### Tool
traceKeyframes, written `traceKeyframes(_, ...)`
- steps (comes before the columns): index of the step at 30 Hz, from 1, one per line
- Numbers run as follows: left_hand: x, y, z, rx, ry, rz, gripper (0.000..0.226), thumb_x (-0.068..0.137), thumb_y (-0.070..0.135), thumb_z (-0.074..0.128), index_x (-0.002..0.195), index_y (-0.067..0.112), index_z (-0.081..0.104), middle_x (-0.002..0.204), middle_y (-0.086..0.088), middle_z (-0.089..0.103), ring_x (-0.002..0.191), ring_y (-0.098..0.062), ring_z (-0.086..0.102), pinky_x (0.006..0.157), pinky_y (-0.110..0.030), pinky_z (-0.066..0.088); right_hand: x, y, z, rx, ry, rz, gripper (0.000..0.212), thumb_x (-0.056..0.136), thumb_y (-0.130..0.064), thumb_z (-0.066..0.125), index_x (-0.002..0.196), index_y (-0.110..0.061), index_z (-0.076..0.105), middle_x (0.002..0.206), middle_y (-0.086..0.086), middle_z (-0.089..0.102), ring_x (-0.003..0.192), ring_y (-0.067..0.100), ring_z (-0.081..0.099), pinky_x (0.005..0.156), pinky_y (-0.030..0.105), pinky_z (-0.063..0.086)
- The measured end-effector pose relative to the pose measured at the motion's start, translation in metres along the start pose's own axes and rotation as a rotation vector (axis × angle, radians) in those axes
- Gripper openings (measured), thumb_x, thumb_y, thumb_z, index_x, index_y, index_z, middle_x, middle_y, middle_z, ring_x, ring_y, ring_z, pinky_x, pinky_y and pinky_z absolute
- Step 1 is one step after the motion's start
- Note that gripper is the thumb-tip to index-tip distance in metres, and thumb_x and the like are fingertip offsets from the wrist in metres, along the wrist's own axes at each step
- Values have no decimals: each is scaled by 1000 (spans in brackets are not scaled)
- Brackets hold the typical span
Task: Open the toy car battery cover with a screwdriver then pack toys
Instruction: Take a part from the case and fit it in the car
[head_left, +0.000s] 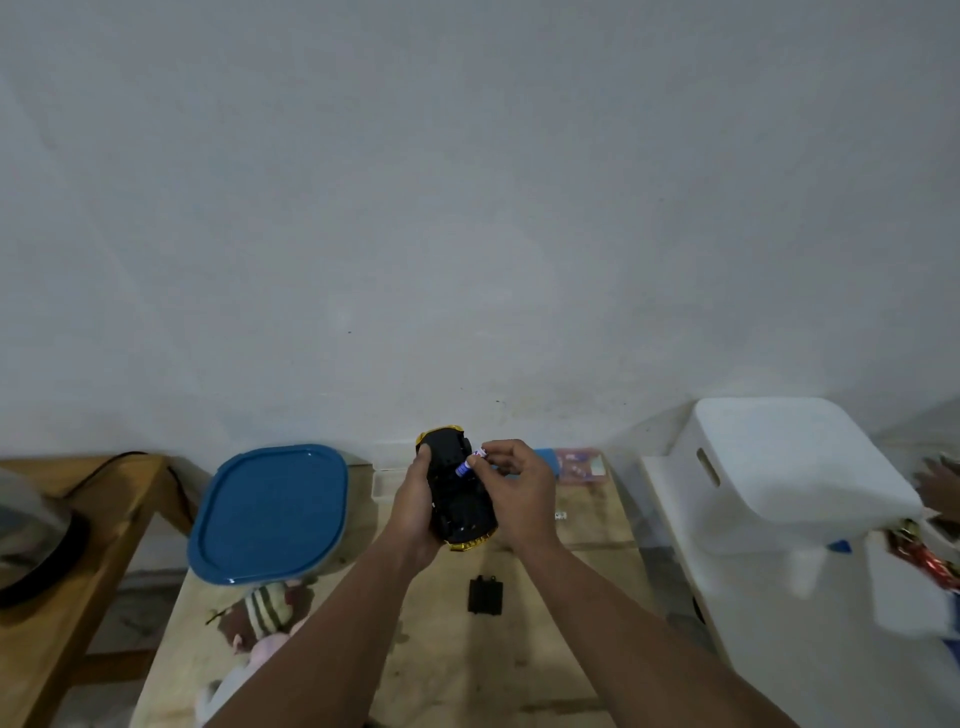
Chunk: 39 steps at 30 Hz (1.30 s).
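Observation:
A yellow toy car is held upside down above the wooden table, its black underside facing me. My left hand grips the car along its left side. My right hand pinches a small blue and white battery at the car's underside. The black battery cover lies loose on the table just below the car. No screwdriver is in sight.
A container with a blue lid stands at the left of the table, soft toys lying in front of it. A white storage bin sits to the right. A pink packet lies at the back. Another person's hand shows at the right edge.

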<state>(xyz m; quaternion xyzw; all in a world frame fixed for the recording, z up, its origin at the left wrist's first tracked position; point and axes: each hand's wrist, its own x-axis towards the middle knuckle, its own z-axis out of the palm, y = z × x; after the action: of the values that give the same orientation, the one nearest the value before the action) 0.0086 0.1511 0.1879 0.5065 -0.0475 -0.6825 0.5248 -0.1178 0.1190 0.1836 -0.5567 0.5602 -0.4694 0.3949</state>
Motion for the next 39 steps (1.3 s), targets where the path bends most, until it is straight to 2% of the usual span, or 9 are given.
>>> traceKeyframes(3,2,-2,7,29,-7,7,60,104,61,43,130,14,70,116,-16,78,105,-33,76,77,-43,60,0,2,-1,-55,24,-30,12,82,-27,82,88,-26,72,83,-19,71,81,0,67,68,18,55)
traceKeyframes(9,13,-6,19,27,-6,10,60,105,61,40,128,14,70,114,-17,78,99,-31,77,79,-42,59,2,11,7,-258,54,-126,17,85,-38,78,94,-24,75,94,-15,59,77,3,59,64,23,53)
traceKeyframes(14,34,-10,15,93,70,38,58,101,62,49,140,20,56,128,-16,71,113,-33,72,80,-45,60,0,31,5,-717,-92,-370,38,102,-48,45,116,-24,71,108,-6,56,84,11,58,62,28,52)
traceKeyframes(17,45,-20,8,175,115,47,35,107,37,53,136,19,46,125,-17,65,111,-36,68,83,-48,59,4,38,2,-893,-263,-401,46,103,-48,30,115,-24,68,107,-2,53,81,16,58,64,33,52)
traceKeyframes(22,74,-36,-8,203,164,58,41,104,21,59,142,16,44,123,-17,66,105,-38,70,79,-46,59,47,69,-11,-667,-233,-98,23,99,-26,49,87,-17,66,90,-1,61,75,16,59,65,34,50)
traceKeyframes(26,93,-47,-31,197,211,31,44,101,21,63,143,20,49,124,-17,69,104,-40,71,79,-46,60,85,141,-43,-965,-454,149,34,94,-16,56,125,-27,65,120,-1,66,107,21,64,87,37,55)
traceKeyframes(31,97,-62,-55,179,247,-2,35,102,32,63,135,23,60,118,-17,75,100,-40,75,79,-45,60,96,202,-59,-1313,-662,48,45,94,-25,60,137,-36,53,133,1,51,116,23,53,95,40,50)
traceKeyframes(36,94,-61,-59,50,200,-73,43,103,45,54,129,13,66,100,-18,76,82,-36,75,72,-44,62,88,211,-63,-1368,-619,-92,30,100,-27,55,129,-29,62,130,1,56,112,20,59,94,36,51)
traceKeyframes(39,86,-56,-56,-29,133,-103,54,105,52,46,129,10,69,93,-16,74,74,-32,72,68,-43,63,87,198,-59,-1251,-505,-28,20,98,-31,57,116,-26,66,115,-1,66,100,16,62,84,30,50)
